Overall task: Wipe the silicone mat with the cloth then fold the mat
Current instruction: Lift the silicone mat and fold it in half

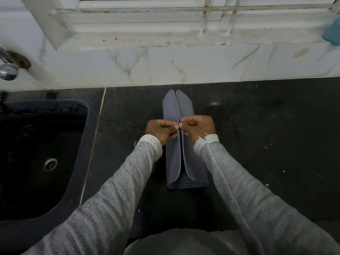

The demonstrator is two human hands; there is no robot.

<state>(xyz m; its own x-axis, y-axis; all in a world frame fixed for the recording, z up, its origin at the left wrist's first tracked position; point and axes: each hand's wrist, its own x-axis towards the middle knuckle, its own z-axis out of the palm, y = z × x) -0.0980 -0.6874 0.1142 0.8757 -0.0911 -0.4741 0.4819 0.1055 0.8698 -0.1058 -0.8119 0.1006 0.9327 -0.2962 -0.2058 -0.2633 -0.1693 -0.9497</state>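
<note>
From the head camera, the grey silicone mat [184,144] lay on the black countertop [266,144], in the middle of it and just in front of the person, to the right of the dark sink [36,144]. Its two long side flaps had been brought up and inward so that their edges met along a centre seam. The left hand [161,130] pinched the left flap's edge between thumb and curled fingers, and the right hand [197,127] pinched the right flap's edge the same way; the two thumbs were almost touching at the seam.

No cloth was clearly in view. A teal thing [332,33] on the window ledge [147,39] at the far right was too blurred to name. Judging by this, the wiping seemed finished and the folding was well under way. The flaps stood open at the near end, where the textured inner face showed, so they probably needed pressing flat, and perhaps a further fold.

The mat's long axis ran straight away from the person toward the marble-patterned wall tiles [184,67]. Its far end was pinched narrow and pointed at the wall; its wider, open end faced the person.
</note>
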